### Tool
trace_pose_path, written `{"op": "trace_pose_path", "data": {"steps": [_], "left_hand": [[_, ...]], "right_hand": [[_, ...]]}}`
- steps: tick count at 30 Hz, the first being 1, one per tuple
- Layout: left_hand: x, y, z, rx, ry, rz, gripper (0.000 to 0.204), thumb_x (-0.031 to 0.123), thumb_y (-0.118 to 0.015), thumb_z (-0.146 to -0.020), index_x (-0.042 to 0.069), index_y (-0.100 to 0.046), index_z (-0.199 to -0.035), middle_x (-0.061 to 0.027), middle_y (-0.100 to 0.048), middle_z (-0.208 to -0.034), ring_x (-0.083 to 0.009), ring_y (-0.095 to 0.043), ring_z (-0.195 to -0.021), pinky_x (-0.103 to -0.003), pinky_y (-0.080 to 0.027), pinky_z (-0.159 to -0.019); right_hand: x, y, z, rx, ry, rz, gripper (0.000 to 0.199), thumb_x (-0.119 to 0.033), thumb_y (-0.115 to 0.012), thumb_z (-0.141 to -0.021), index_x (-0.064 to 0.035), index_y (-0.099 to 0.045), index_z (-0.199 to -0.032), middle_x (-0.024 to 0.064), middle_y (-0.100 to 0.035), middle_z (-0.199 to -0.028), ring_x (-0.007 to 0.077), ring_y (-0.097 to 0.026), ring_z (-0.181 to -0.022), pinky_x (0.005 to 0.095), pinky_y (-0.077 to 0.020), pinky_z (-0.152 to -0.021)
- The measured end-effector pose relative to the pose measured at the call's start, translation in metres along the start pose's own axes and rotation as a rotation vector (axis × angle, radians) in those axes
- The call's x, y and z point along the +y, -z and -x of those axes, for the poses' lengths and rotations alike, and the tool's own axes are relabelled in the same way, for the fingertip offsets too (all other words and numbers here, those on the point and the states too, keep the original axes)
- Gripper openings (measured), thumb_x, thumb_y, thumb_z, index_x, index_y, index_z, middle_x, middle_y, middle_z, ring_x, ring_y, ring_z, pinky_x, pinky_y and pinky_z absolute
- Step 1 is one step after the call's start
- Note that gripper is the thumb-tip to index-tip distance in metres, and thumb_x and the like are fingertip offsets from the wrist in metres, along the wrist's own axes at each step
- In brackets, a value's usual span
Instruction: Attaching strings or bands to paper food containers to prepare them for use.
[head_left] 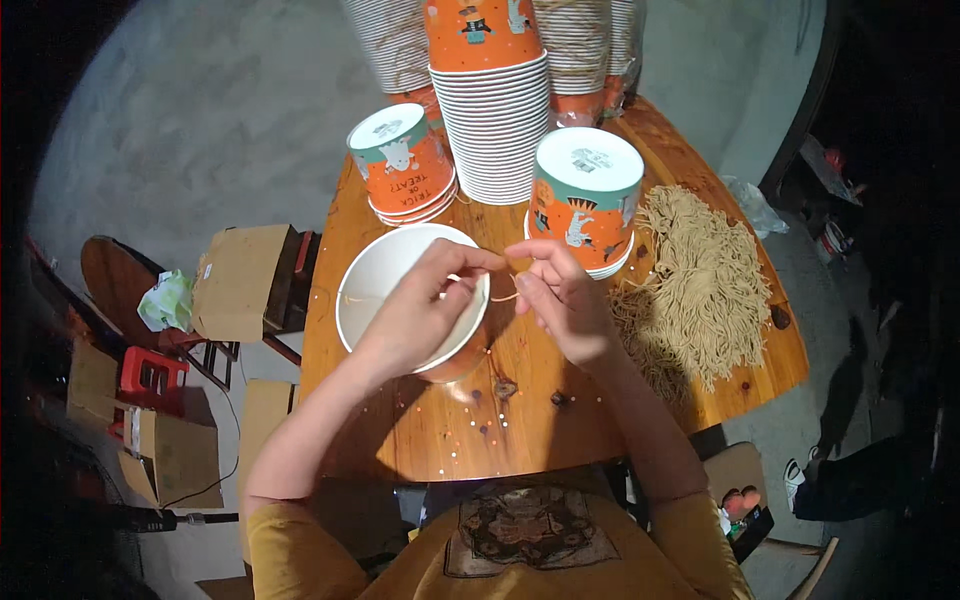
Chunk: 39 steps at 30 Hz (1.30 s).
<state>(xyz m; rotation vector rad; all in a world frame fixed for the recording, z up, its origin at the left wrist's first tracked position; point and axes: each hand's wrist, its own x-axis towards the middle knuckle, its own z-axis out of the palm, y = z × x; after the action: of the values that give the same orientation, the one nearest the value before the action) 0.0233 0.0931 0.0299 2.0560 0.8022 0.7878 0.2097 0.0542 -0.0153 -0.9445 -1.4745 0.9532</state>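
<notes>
A white-lined paper bucket (pixel 385 262) stands mouth up on the wooden table, its orange outside showing low at the front. My left hand (pixel 425 300) reaches across its mouth to the right rim, fingers closed in a pinch on a thin tan cord (pixel 503 298). Just right of the rim, my right hand (pixel 565 305) pinches the same cord, its fingertips close to the left ones. A strand of cord also shows inside the bucket at its left wall. The exact grip at the fingertips is too small to make out.
Behind stands a tall stack of nested buckets (pixel 495 130). Upturned orange buckets sit left (pixel 405 165) and right (pixel 585 200) of it. A heap of tan cords (pixel 705 285) covers the table's right side. Small paper dots (pixel 475 428) litter the front; cardboard boxes (pixel 240 280) stand left.
</notes>
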Motion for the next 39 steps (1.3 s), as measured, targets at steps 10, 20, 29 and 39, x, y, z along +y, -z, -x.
{"op": "trace_pose_path", "data": {"steps": [10,20,29,39], "left_hand": [[0.001,0.005,0.0,-0.087,0.458,0.295,0.023,0.008,-0.051,-0.093,0.0,-0.051,-0.114,-0.004,-0.056,-0.096,-0.0105,-0.053,-0.087,-0.025,-0.046,-0.076],[-0.012,0.014,0.006,-0.155,0.439,0.216,0.027,0.01,-0.052,-0.094,0.0,-0.051,-0.118,-0.0036,-0.056,-0.098,-0.0105,-0.053,-0.086,-0.026,-0.045,-0.078],[-0.025,0.019,0.012,-0.176,0.364,0.259,0.026,0.006,-0.05,-0.091,-0.001,-0.048,-0.117,-0.0031,-0.056,-0.097,-0.0104,-0.054,-0.091,-0.026,-0.044,-0.084],[-0.017,0.016,0.006,-0.229,0.306,0.075,0.028,0.012,-0.054,-0.09,-0.001,-0.051,-0.115,-0.0043,-0.054,-0.088,-0.0141,-0.054,-0.086,-0.029,-0.044,-0.082]], "right_hand": [[0.01,-0.001,-0.001,-0.003,-0.04,-0.074,0.021,-0.007,-0.047,-0.095,0.0,-0.047,-0.115,-0.0002,-0.049,-0.078,0.0056,-0.049,-0.072,0.02,-0.0406,-0.067],[0.018,-0.014,0.01,0.06,0.014,0.131,0.019,-0.011,-0.065,-0.082,-0.0007,-0.056,-0.095,0.005,-0.06,-0.068,0.0098,-0.057,-0.061,0.0251,-0.0455,-0.056],[0.008,-0.021,0.009,0.037,-0.127,0.387,0.015,-0.01,-0.066,-0.081,-0.0005,-0.059,-0.09,0.009,-0.058,-0.079,0.0179,-0.057,-0.068,0.0311,-0.0455,-0.06],[0.003,-0.024,0.006,0.109,-0.031,0.51,0.012,-0.008,-0.066,-0.081,-0.0009,-0.059,-0.086,0.0102,-0.055,-0.074,0.0213,-0.055,-0.061,0.032,-0.0449,-0.057]]}}
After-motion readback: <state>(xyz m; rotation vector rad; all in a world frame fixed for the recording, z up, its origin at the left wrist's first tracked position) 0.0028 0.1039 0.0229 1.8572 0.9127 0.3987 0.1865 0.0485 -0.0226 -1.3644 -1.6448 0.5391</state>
